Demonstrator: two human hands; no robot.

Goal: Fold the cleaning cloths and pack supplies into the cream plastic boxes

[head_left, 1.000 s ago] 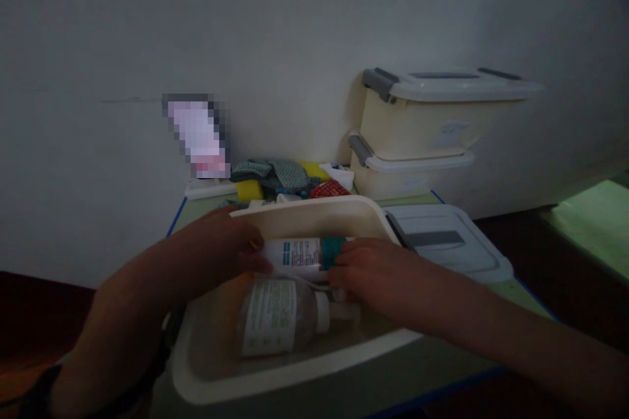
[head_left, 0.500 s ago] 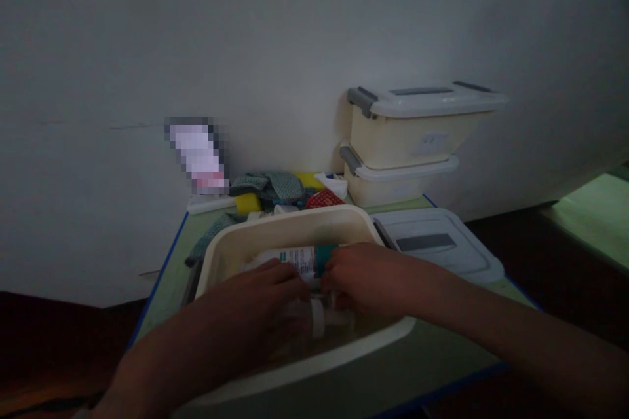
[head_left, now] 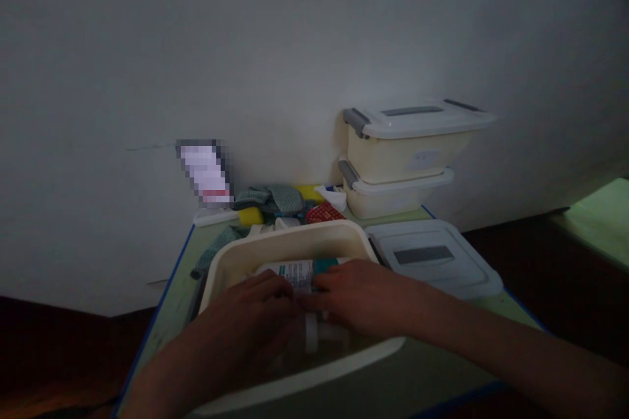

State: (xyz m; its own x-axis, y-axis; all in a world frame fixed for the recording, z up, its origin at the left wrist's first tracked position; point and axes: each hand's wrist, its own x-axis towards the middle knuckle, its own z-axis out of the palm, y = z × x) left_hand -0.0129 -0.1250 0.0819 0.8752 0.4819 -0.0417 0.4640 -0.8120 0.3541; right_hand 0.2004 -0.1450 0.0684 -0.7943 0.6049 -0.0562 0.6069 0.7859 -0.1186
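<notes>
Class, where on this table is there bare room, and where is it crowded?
Bare green tabletop lies between the open cream plastic bin, right forearm and blue front edge; a narrower strip borders the bin's left. Crowded: behind the bin, with greyish textured cloth; inside, with left hand, right hand and white cylindrical container.

The scene is dimly lit and muted in colour — the left hand [head_left: 263, 308] and the right hand [head_left: 361, 294] are rendered dark and soft-edged. The grey wall [head_left: 275, 52] is faintly shadowed just left of the stacked boxes [head_left: 403, 158]. Print on the bottle [head_left: 299, 275] is blurred. The bright rectangle [head_left: 204, 170] is coarsely pixelated; the floor [head_left: 54, 334] is sunk in near-black, and the top right corner is darkened.
</notes>
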